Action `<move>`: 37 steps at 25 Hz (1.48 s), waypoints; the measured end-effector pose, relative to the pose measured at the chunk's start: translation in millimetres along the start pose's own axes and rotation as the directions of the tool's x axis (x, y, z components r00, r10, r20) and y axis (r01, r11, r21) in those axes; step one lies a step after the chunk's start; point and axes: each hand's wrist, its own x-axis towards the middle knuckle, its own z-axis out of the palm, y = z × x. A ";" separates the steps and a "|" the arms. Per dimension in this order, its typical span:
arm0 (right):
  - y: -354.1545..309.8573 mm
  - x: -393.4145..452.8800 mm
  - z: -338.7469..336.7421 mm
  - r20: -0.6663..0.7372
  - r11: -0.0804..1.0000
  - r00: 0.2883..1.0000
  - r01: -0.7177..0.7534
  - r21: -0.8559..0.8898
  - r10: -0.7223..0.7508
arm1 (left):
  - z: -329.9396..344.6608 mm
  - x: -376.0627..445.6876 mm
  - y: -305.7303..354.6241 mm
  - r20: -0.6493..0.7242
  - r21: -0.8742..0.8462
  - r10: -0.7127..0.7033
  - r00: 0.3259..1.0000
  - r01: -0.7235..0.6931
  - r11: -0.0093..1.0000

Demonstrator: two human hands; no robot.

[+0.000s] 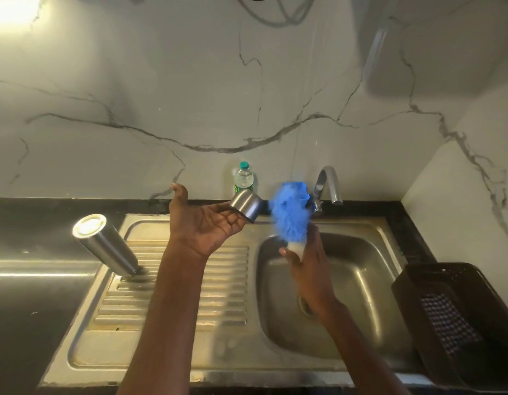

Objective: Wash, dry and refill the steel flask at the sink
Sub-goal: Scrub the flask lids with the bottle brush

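On the far left, the steel flask (104, 246) stands upside down on the ribbed draining board (173, 280) of the steel sink (361, 280), mouth down and leaning, its base catching the light. That lean is the first risk, in my judgement: a knock from a forearm could tip it onto the black countertop (33, 309).

Next, the left hand (207, 226) is turned palm up, thumb spread wide, and the flask's steel cap (246, 206) sits tilted at its fingertips, steadied by them more than gripped; the fingers look nearly straight. A wet metal cap held so loosely may slip into the basin.

Behind it, a small plastic water bottle (243, 178) stands against the marble wall.

The right hand (307, 266) grips the white handle of a blue bottle brush (290, 220), fingers curled round it; the bristles are blurred, just beside the cap. Pushing the brush hard at the cap could knock it off the fingertips.

A blue holder (300, 192) sits beside the chrome tap (328, 185); whether water runs I cannot tell. At far right, a dark plastic basket (452, 315) rests on the counter.
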 end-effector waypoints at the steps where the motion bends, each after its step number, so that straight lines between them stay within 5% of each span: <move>1: -11.2 4.9 -3.1 -0.031 0.999 0.999 0.020 0.027 -0.019 | -0.7 1.2 -1.9 0.003 0.014 -0.008 1.000 0.008 1.000; 7: -25.6 11.6 6.5 0.048 0.995 0.994 0.099 -0.009 -0.099 | 3.8 2.1 -7.9 -0.016 -0.064 -0.091 0.996 0.089 0.994; 9: -7.9 0.4 4.9 0.119 0.998 0.993 0.000 -0.056 0.006 | 6.6 -3.0 -2.7 -0.035 -0.124 -0.106 0.994 0.101 0.987; 11: 9.4 -7.2 1.1 0.044 0.995 0.997 -0.057 -0.083 0.061 | 6.6 -5.9 2.9 -0.057 -0.160 -0.106 0.993 0.096 0.983; 16: -3.0 1.3 -14.9 -0.034 0.963 0.975 -0.211 0.169 0.219 | 1.4 -4.2 7.0 -0.085 -0.172 -0.101 0.991 0.085 0.981; 21: -42.5 17.4 -17.0 0.090 0.799 0.956 -0.282 0.531 0.277 | 4.2 -4.0 4.0 -0.090 -0.170 -0.129 0.988 0.113 0.979; 33: -61.0 18.1 -0.8 0.039 0.831 0.975 -0.209 0.516 0.221 | 7.2 -4.0 -4.1 -0.088 -0.178 -0.169 0.982 0.152 0.972; 37: -58.4 20.4 -13.4 0.028 0.777 0.951 -0.268 0.569 0.307 | 6.4 -5.4 -5.7 -0.105 -0.141 -0.170 0.980 0.155 0.978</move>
